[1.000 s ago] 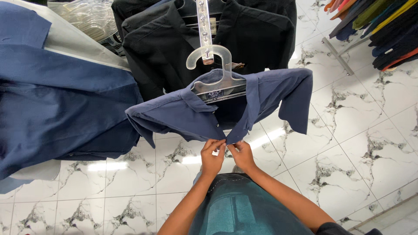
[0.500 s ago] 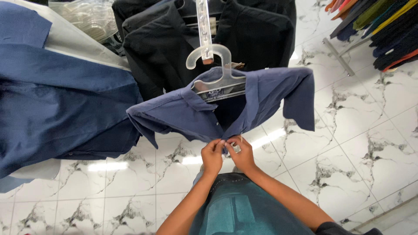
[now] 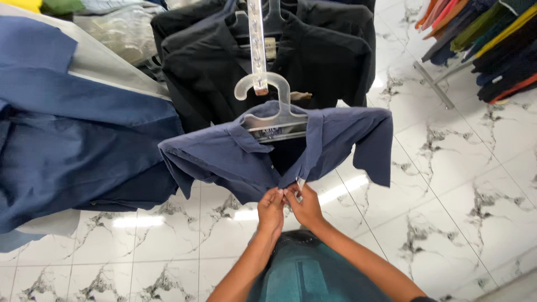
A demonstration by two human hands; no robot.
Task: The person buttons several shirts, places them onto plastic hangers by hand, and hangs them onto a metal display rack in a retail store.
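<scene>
Navy shirt point(image 3: 235, 159) hangs on a clear hanger point(image 3: 274, 114) at twelve o'clock, both left hand point(image 3: 271, 210) and right hand point(image 3: 305, 204) pinching its placket; a hard tug could slide it off.

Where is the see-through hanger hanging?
In the head view, the clear plastic hanger is at the top middle, hooked on a pale strip in front of the black shirts. It carries the blue shirt both hands pinch below.
</scene>
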